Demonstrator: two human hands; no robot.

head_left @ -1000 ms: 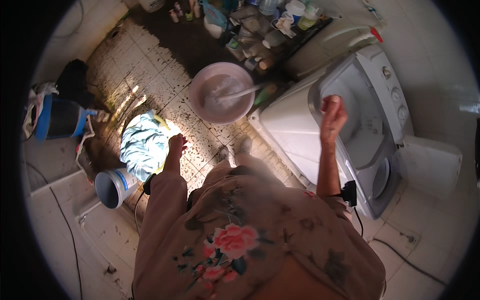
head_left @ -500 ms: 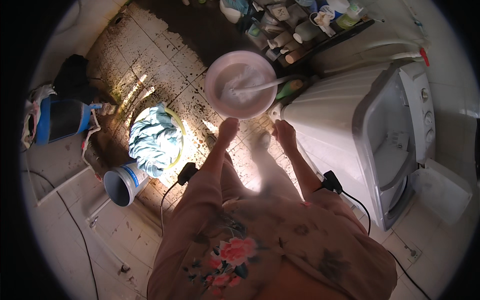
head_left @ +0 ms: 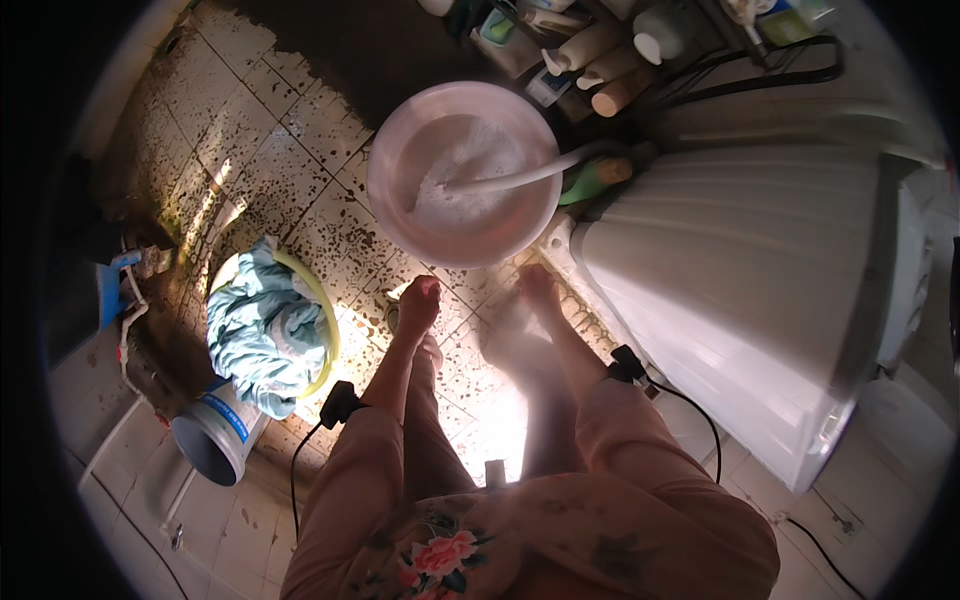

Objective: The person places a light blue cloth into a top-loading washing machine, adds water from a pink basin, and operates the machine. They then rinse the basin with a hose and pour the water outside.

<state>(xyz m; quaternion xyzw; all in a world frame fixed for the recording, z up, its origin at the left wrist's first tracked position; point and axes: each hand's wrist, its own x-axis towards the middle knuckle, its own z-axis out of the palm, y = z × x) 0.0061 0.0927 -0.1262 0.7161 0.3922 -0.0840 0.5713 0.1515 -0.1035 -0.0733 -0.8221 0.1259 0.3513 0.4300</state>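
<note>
A pink basin (head_left: 390, 235) stands on the floor ahead of me, with cloudy, foamy water in it. A pale hose (head_left: 520, 178) reaches over its right rim and ends in the water. Just short of the near rim, apart from it, my left hand (head_left: 420, 305) is closed in a loose fist, with nothing visible in it. My right hand (head_left: 540, 290) is also near that rim, beside the machine's base; glare and blur hide its fingers. To the left, a yellow-rimmed tub (head_left: 328, 325) is heaped with blue-green wet-looking cloth (head_left: 265, 330).
A white washing machine (head_left: 730, 260) stands close on my right. Bottles (head_left: 590, 50) crowd a dark rack at the back, and a green bottle (head_left: 590, 182) lies behind the basin. A grey-white bucket (head_left: 215, 440) is tipped on its side at left. Spots cover the tiled floor (head_left: 310, 150).
My view has come lower and nearer to the basin, which looks larger. My right hand has moved left, closer to my left hand. The machine's opening has dropped out of sight.
</note>
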